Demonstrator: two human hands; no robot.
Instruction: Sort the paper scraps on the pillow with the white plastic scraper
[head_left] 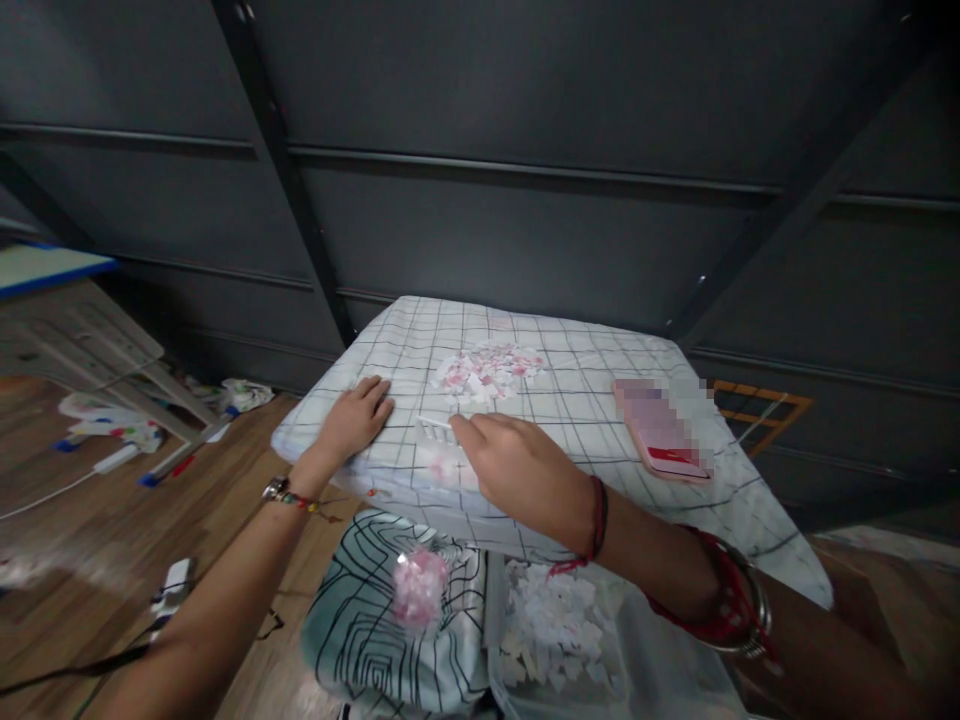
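Note:
My left hand (360, 418) rests flat on the white checked cloth (581, 360) near its left edge, fingers stretched out and holding nothing. In my right hand (517, 465) is a small white toothed piece (435, 430), like a comb, gripped between thumb and fingers low over the cloth's front. My fingers hide part of it. Beyond it lies a loose pile of torn paper scraps (487, 372), white with some pink. More pinkish-white scraps (444, 468) show blurred just below the toothed piece, near the front edge.
A pink phone (660, 440) lies on the cloth at right. Below the front edge, a clear plastic box (626, 650) holds paper scraps, beside a patterned cushion (360, 610) with a pink crinkled bundle (420, 588). A dark panelled wall (510, 220) stands behind; a desk (60, 270) is left.

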